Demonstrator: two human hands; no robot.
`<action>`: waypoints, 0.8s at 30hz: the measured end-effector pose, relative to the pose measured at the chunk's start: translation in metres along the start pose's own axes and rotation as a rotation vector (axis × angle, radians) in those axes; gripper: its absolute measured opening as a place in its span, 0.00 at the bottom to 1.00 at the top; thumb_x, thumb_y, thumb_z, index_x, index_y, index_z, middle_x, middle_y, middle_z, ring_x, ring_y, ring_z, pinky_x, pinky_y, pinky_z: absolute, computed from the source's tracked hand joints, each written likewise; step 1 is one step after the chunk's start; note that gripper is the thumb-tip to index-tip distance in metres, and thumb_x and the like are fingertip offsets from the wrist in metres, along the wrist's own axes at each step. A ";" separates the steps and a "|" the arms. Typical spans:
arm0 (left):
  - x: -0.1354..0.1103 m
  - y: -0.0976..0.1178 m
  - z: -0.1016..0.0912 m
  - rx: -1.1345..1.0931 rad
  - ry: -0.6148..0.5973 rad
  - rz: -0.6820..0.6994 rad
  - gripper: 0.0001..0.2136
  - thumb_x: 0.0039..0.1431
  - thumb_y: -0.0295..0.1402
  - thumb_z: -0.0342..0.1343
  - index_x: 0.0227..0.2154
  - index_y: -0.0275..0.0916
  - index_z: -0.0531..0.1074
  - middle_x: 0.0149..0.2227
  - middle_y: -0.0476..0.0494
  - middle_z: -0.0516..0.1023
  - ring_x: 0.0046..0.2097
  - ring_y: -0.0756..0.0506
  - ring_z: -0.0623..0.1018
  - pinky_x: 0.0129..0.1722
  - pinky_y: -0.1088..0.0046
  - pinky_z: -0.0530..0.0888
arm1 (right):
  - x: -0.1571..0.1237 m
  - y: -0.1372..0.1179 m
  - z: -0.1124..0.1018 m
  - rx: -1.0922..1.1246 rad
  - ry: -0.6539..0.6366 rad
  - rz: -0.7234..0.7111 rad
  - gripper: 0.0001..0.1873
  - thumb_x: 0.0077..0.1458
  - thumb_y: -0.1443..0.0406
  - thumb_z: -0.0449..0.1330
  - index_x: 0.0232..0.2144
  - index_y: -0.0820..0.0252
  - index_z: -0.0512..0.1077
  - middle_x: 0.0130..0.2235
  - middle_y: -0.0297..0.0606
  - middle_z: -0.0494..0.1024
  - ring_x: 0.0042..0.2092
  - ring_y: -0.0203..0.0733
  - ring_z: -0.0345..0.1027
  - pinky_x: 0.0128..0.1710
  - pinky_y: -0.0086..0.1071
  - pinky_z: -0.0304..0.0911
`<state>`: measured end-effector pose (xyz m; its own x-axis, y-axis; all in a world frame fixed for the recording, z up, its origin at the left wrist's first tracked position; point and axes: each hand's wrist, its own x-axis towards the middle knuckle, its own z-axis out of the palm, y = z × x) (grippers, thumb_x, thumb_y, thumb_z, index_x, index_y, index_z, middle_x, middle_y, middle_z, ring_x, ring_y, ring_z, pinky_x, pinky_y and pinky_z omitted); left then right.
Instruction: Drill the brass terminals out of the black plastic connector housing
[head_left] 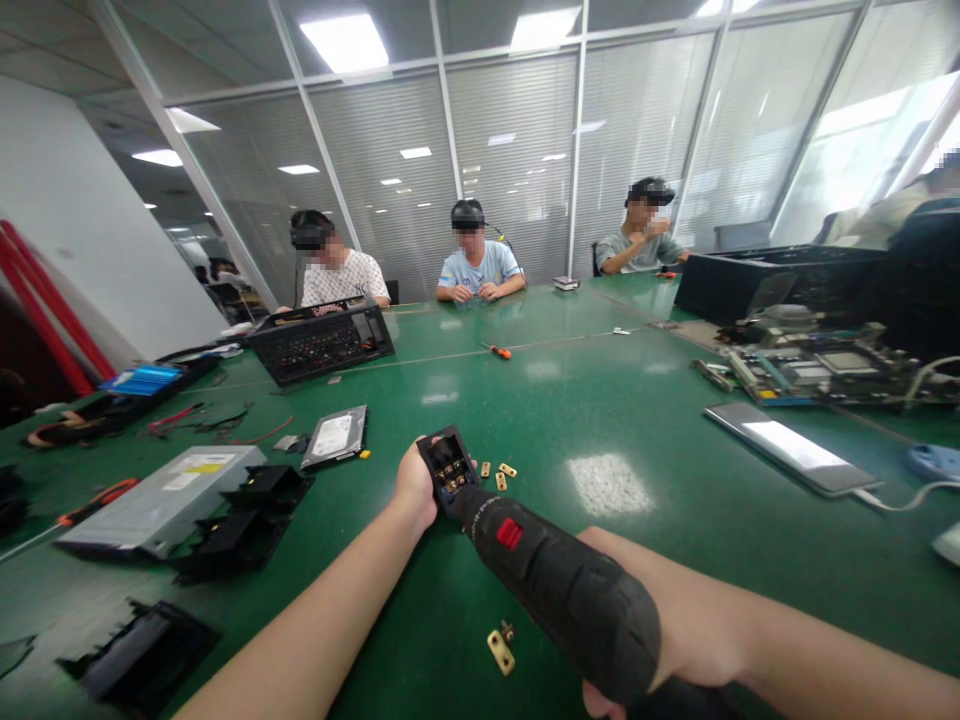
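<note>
The left hand [415, 487] is clamped on a small black block [448, 468], fingers closed around its left edge, holding it tilted just above the green counter [600, 400] with its open face up and brass contacts showing inside. The right hand [679, 635] is wrapped tight around a black driver [555, 585] with a red switch. The driver's nose reaches forward and to the left of that hand and meets the lower end of the block. Just to the right of the left hand, three brass clips [498, 472] lie loose on the counter. Another brass clip [500, 648] lies to the left of the right hand, under the driver's body. Left of the left hand and a little farther out rests a hard drive [335, 436]. Well to the left lie a grey drive [161, 500] and black brackets [251, 515]. Far to the right of both hands lies a phone [791, 448], with a circuit board [817, 365] beyond it. An orange screwdriver [496, 350] lies well ahead of the hands, and other people sit at the counter's far side.
</note>
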<state>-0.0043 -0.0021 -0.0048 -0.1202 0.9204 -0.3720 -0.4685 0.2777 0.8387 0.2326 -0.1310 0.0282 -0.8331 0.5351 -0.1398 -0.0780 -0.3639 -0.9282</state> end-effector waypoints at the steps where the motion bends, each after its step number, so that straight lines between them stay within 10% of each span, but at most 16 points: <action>1: 0.000 0.000 0.000 -0.004 0.002 -0.004 0.12 0.59 0.37 0.49 0.29 0.36 0.73 0.25 0.35 0.80 0.27 0.37 0.82 0.26 0.59 0.79 | 0.000 0.000 0.000 0.003 0.000 0.005 0.19 0.30 0.75 0.79 0.27 0.67 0.77 0.27 0.31 0.79 0.24 0.29 0.71 0.21 0.16 0.70; 24: -0.001 0.002 0.002 -0.003 0.018 -0.003 0.11 0.58 0.36 0.48 0.30 0.36 0.73 0.25 0.37 0.79 0.27 0.37 0.82 0.26 0.59 0.79 | -0.002 -0.010 0.003 -0.012 0.007 0.054 0.16 0.30 0.74 0.78 0.22 0.67 0.76 0.26 0.32 0.78 0.24 0.30 0.71 0.22 0.18 0.69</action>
<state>-0.0029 -0.0024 -0.0020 -0.1351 0.9144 -0.3815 -0.4717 0.2793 0.8364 0.2337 -0.1306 0.0381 -0.8323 0.5198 -0.1924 -0.0262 -0.3836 -0.9231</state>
